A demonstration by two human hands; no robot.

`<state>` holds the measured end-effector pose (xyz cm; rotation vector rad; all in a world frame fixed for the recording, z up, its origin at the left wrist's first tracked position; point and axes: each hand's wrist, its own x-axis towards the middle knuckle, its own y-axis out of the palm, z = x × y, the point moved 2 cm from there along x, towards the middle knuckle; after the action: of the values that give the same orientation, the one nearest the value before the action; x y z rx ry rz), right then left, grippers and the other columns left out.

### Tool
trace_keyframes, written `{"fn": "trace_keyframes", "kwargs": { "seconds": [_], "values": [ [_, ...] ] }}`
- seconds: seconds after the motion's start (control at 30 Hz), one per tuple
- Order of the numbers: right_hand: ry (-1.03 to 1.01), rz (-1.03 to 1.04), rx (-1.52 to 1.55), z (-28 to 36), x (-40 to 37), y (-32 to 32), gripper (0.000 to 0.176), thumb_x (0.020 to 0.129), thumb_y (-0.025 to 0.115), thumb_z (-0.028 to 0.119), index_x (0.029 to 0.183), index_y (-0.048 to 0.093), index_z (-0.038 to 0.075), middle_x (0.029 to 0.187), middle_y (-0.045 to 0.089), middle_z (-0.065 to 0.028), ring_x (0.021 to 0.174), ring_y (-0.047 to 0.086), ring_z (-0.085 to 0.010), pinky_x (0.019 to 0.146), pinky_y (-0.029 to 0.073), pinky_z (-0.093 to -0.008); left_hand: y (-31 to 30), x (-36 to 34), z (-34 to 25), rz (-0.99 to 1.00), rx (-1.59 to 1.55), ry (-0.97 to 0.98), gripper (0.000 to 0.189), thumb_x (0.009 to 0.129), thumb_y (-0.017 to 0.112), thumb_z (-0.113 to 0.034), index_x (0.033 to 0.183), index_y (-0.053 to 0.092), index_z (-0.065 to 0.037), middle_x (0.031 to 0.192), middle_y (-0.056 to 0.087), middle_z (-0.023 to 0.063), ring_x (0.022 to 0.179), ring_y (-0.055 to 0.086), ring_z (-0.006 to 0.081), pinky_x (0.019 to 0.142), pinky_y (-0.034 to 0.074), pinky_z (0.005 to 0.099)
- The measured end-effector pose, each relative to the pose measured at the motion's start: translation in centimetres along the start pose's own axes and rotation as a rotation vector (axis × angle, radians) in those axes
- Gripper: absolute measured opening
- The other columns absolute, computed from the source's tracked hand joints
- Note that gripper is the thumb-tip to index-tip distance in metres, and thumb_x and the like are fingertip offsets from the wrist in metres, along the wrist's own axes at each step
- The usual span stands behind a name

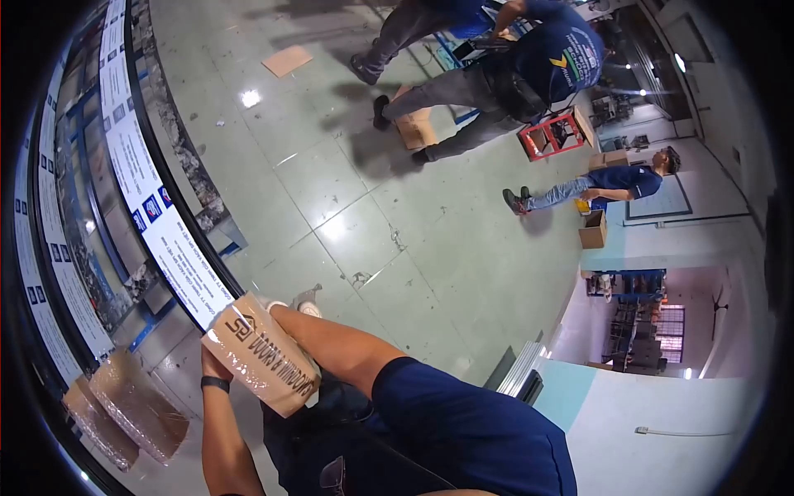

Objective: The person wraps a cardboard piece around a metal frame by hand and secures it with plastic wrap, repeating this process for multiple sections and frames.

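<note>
A brown cardboard end cover [263, 354], printed with "DOORS & WINDOWS" and wrapped in clear plastic, sits around the near end of a long black frame [169, 236] with white and blue protective film. My left hand [212, 364], with a black band at the wrist, presses against the cover's left side; its fingers are mostly behind the cardboard. On the opposite side, my right forearm reaches to the upper corner of the cover, and my right hand [276, 309] is nearly all hidden there.
More film-covered frames [51, 248] lie along the left, with plastic-wrapped cardboard ends [136, 405]. Two people in dark blue shirts [550, 58] work at the top; another person [624, 183] stands at the right. A cardboard piece [287, 60] and a hammer [308, 293] lie on the floor.
</note>
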<state>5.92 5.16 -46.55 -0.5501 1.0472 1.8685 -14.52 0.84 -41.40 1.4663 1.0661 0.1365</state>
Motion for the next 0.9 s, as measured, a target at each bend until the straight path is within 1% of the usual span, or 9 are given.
{"fn": "trace_keyframes", "kwargs": {
  "seconds": [0.1, 0.17, 0.23, 0.37, 0.6, 0.67, 0.7, 0.8, 0.9],
  "values": [
    [-0.075, -0.051, 0.067, 1.5, -0.9, 0.1, 0.062, 0.101, 0.05, 0.052, 0.138, 0.058, 0.002, 0.134, 0.062, -0.0173, 0.114, 0.062, -0.0269, 0.099, 0.049, -0.0384, 4.7, -3.9, -0.9, -0.437, 0.08, 0.13, 0.068, 0.105, 0.038, -0.06, 0.145, 0.049, -0.006, 0.144, 0.055, 0.0105, 0.133, 0.051, 0.0279, 0.111, 0.042, 0.0405],
    [-0.225, -0.292, -0.056, 6.1, -6.8, 0.9, 0.065, 0.1, 0.049, 0.059, 0.138, 0.059, 0.007, 0.126, 0.065, -0.0132, 0.099, 0.064, -0.0229, 0.086, 0.054, -0.04, 6.3, -6.3, -1.2, -0.345, 0.068, 0.225, 0.063, 0.105, 0.047, -0.053, 0.148, 0.043, -0.006, 0.144, 0.052, 0.0117, 0.132, 0.051, 0.0287, 0.111, 0.042, 0.042],
    [-0.018, -0.28, 0.008, 11.9, -15.3, 2.8, 0.07, 0.1, 0.042, 0.065, 0.144, 0.055, 0.012, 0.126, 0.063, -0.0121, 0.093, 0.062, -0.0222, 0.079, 0.054, -0.0414, 7.3, -7.9, -1.4, -0.458, 0.243, 0.274, 0.062, 0.104, 0.053, -0.047, 0.149, 0.039, -0.006, 0.145, 0.05, 0.0127, 0.132, 0.05, 0.0289, 0.111, 0.041, 0.0421],
    [-0.045, -0.147, 0.003, 12.7, -21.9, 4.1, 0.082, 0.098, 0.035, 0.075, 0.148, 0.05, 0.012, 0.134, 0.058, -0.0137, 0.097, 0.062, -0.0225, 0.085, 0.054, -0.0377, 12.4, -9.9, -1.4, -0.74, 0.61, 0.439, 0.067, 0.098, 0.068, -0.028, 0.149, 0.033, -0.003, 0.146, 0.046, 0.0158, 0.13, 0.049, 0.0282, 0.109, 0.04, 0.0424],
    [0.007, -0.109, -0.397, 14.1, -27.2, 6.4, 0.095, 0.094, 0.025, 0.082, 0.158, 0.035, 0.012, 0.145, 0.055, -0.0185, 0.129, 0.057, -0.027, 0.111, 0.042, -0.0387, 17.1, -11.9, -4.8, -0.688, 0.515, 0.428, 0.051, 0.097, 0.067, -0.015, 0.14, 0.044, -0.002, 0.134, 0.057, 0.0138, 0.122, 0.057, 0.0246, 0.104, 0.047, 0.0424],
    [0.054, -0.137, -0.468, 12.3, -25.3, 5.4, 0.095, 0.095, 0.019, 0.081, 0.157, 0.036, 0.011, 0.146, 0.055, -0.0176, 0.132, 0.054, -0.0264, 0.12, 0.028, -0.036, 18.8, -12.4, -5.0, -0.58, 0.444, 0.43, 0.051, 0.098, 0.064, -0.011, 0.143, 0.042, -0.003, 0.136, 0.057, 0.014, 0.123, 0.058, 0.0266, 0.105, 0.049, 0.0455],
    [0.013, -0.167, -0.524, 12.1, -25.2, 4.7, 0.086, 0.1, 0.035, 0.07, 0.155, 0.036, 0.003, 0.14, 0.058, -0.0148, 0.12, 0.059, -0.0245, 0.103, 0.046, -0.036, 18.9, -12.8, -5.4, -0.57, 0.424, 0.394, 0.056, 0.098, 0.063, -0.01, 0.147, 0.038, -0.004, 0.136, 0.057, 0.0146, 0.124, 0.058, 0.028, 0.104, 0.05, 0.0458],
    [-0.26, -0.131, -0.364, 11.9, -25.1, 4.4, 0.069, 0.107, 0.042, 0.046, 0.157, 0.029, 0.0, 0.143, 0.053, -0.0164, 0.128, 0.054, -0.0227, 0.109, 0.042, -0.0342, 20.5, -14.4, -5.9, -0.75, 0.608, 0.433, 0.053, 0.096, 0.07, -0.018, 0.139, 0.045, 0.001, 0.13, 0.06, 0.0132, 0.114, 0.062, 0.0229, 0.093, 0.054, 0.0373],
    [-0.427, -0.164, -0.291, 15.2, -28.2, 5.8, 0.067, 0.106, 0.053, 0.038, 0.156, 0.031, 0.0, 0.131, 0.058, -0.0172, 0.116, 0.059, -0.0207, 0.104, 0.046, -0.0341, 21.9, -13.4, -7.2, -0.502, 0.458, 0.44, 0.048, 0.097, 0.069, -0.033, 0.131, 0.055, -0.002, 0.118, 0.067, 0.0088, 0.107, 0.064, 0.018, 0.093, 0.052, 0.0368]
  ]
}}
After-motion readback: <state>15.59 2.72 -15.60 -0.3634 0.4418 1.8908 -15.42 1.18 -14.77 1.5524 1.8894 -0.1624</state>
